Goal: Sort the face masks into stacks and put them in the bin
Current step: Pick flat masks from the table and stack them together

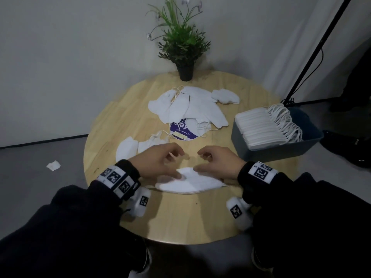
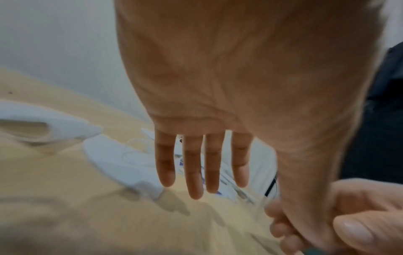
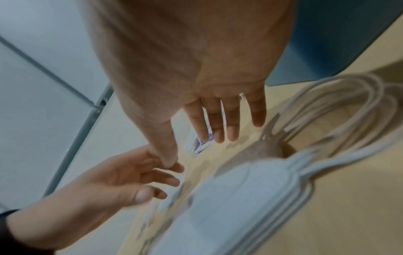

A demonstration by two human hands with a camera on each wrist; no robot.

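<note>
A flat stack of white face masks (image 1: 190,183) lies near the front of the round wooden table (image 1: 180,221). My left hand (image 1: 172,163) and right hand (image 1: 200,160) hover over it with relaxed fingers, both thumbs resting on its top; neither grips anything. In the right wrist view the stack (image 3: 240,198) and its ear loops (image 3: 348,107) lie under my right hand (image 3: 218,120). A loose pile of masks (image 1: 190,107) sits mid-table, and two more masks (image 1: 128,150) lie at the left. The grey-blue bin (image 1: 281,149) at the right holds a row of stacked masks (image 1: 261,127).
A potted plant (image 1: 185,71) stands at the table's far edge. A purple round sticker (image 1: 182,131) shows partly under the pile. A black stand pole (image 1: 313,51) rises behind the bin. Crumpled paper (image 1: 53,165) lies on the floor at the left.
</note>
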